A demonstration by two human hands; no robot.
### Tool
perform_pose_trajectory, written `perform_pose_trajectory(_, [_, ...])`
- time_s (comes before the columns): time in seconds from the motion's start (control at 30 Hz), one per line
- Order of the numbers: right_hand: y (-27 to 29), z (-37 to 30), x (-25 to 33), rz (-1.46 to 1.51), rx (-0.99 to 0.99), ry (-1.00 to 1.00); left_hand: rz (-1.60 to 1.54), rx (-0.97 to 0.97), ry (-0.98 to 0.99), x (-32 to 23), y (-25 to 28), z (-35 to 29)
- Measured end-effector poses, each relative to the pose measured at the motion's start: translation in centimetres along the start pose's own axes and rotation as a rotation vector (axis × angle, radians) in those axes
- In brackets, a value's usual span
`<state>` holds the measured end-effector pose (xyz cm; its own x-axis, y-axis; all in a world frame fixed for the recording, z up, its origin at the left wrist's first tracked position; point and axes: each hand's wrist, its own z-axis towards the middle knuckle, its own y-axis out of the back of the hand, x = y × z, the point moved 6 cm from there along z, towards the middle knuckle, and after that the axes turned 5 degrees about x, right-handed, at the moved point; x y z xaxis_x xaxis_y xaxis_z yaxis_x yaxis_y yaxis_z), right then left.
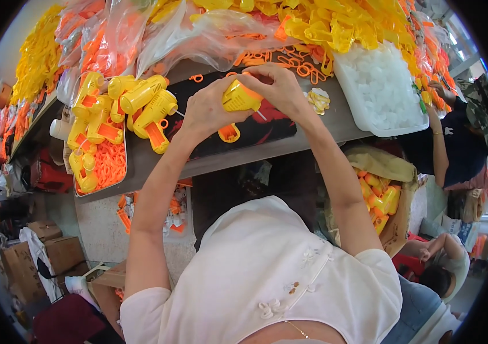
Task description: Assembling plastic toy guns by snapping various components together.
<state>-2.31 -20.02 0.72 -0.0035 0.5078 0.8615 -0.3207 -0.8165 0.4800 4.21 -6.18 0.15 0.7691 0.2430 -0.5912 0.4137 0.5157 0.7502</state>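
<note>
Above the table's front part, my left hand (210, 108) wraps round a yellow plastic toy (240, 97) shaped like a small hair dryer. Its yellow and orange handle (229, 133) hangs below, and a thin white piece sticks out to the right. My right hand (278, 87) is closed at the toy's orange far end, fingertips pinched there; whether they hold a separate small part is hidden. Under both hands lies a dark cloth with red patches (278, 131). More such yellow toys (143, 94) are heaped just left of my left hand.
A tray of small orange parts (109, 166) stands at the left, a white tub of whitish translucent pieces (378, 92) at the right. Orange clips (310, 69) and yellow bags of parts (347, 26) lie behind. A box of yellow toys (378, 198) sits beside my right arm; other people are further right.
</note>
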Motion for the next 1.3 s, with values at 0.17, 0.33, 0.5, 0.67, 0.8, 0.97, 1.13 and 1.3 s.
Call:
perform_pose_trajectory(0.17, [-0.1, 0.1, -1.0, 0.132, -0.016, -0.026, -0.016, 0.001, -0.015, 0.0, 0.0, 0.2])
perform_pose_trajectory(0.33, [0.0, 0.2, -0.6, 0.089, -0.029, -0.08, 0.02, -0.028, -0.036, 0.0, 0.2, 0.3])
perform_pose_trajectory(0.5, [-0.4, -0.4, -0.9, -0.019, -0.181, 0.05, 0.003, -0.03, -0.062, -0.6, 0.3, 0.3])
perform_pose_trajectory(0.67, [-0.6, -0.9, 0.4, 0.141, -0.114, 0.206, 0.006, -0.036, -0.265, -1.9, 0.7, -1.3])
perform_pose_trajectory(0.8, [-2.8, 0.4, 1.3, 0.403, 0.338, 0.142, 0.043, -0.002, -0.34, -2.6, 0.0, -1.5])
perform_pose_trajectory(0.97, [-2.3, -0.2, 1.8, 0.297, 0.198, 0.403, 0.07, 0.0, -0.454, -2.4, -0.4, -1.4])
perform_pose_trajectory(1.13, [-2.6, 1.3, 1.4, 0.325, 0.162, 0.328, 0.026, 0.006, -0.337, -1.2, -0.2, -0.5])
perform_pose_trajectory(1.3, [-4.2, 5.3, -2.1, 0.559, 0.332, -0.011, -0.131, -0.051, -0.12, -0.2, 2.1, -1.8])
